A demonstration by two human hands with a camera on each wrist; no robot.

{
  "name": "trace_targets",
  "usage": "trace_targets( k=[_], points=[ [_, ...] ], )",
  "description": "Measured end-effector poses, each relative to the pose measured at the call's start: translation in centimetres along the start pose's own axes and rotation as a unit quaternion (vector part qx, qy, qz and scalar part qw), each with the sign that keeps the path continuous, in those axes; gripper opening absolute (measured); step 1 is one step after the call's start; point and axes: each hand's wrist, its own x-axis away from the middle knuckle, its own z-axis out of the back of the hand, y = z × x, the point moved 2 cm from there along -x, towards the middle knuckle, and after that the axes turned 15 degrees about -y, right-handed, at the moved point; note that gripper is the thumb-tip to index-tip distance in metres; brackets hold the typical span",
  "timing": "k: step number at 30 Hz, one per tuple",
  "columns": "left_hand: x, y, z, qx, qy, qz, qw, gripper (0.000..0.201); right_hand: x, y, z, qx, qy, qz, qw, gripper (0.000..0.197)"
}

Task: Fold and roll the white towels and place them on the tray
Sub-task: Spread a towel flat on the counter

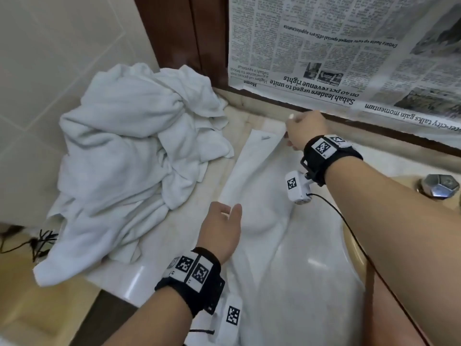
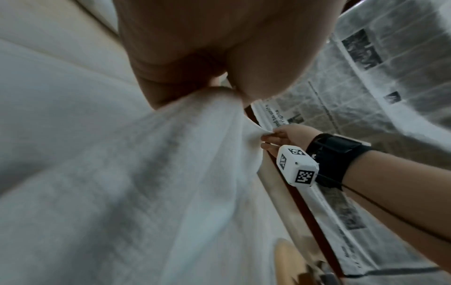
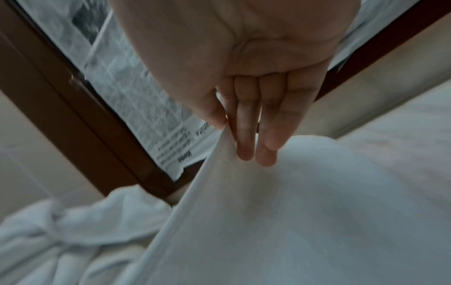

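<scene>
Sheets of printed newspaper (image 1: 344, 51), black text and grey photographs, headlines upside down, hung over the far wall; also in the left wrist view (image 2: 346, 108) and the right wrist view (image 3: 136, 92). Dark brown wooden frame (image 1: 199, 33), upright post to the left of the newspaper, strip along its lower edge. Pale cream wall tiles (image 1: 62, 46), left. Glossy beige marble-look countertop (image 1: 139, 278). Faceted chrome tap knob (image 1: 440, 186), far right. Thin black cables (image 1: 37, 242), lower left, beside the countertop.
</scene>
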Motion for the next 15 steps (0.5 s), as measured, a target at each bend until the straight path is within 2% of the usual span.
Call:
trace_targets(
  k=[3, 5, 6, 9, 12, 15],
  points=[
    [-1.4, -1.8, 0.2, -0.062, -0.024, 0.037, 0.997, 0.035, -0.3, -0.7, -3.8, 0.152, -0.098, 0.022, 0.983, 0.035],
    [-1.8, -2.6, 0.0, -0.090, -0.032, 0.035, 0.995, 0.034, -0.4, -0.6, -6.1, 0.256, -0.171, 0.022, 0.951, 0.056],
    [-1.9, -2.8, 0.0, -0.092, -0.032, 0.031, 0.995, 0.034, -0.3, -0.5, -6.9, 0.291, -0.185, 0.018, 0.938, 0.066],
    [-1.7, -3.0, 0.3, -0.047, -0.046, 0.020, 0.998, 0.037, 0.0, -0.2, -8.0, 0.340, -0.187, 0.013, 0.922, 0.087],
    [-0.9, -3.4, 0.9, -0.035, -0.090, 0.007, 0.995, 0.042, 0.3, 0.0, -8.4, 0.355, -0.184, 0.010, 0.917, 0.092],
    [0.3, -4.4, 1.7, -0.035, -0.132, 0.008, 0.991, 0.034, 0.2, -0.2, -8.8, 0.365, -0.186, 0.010, 0.912, 0.093]
  ],
)
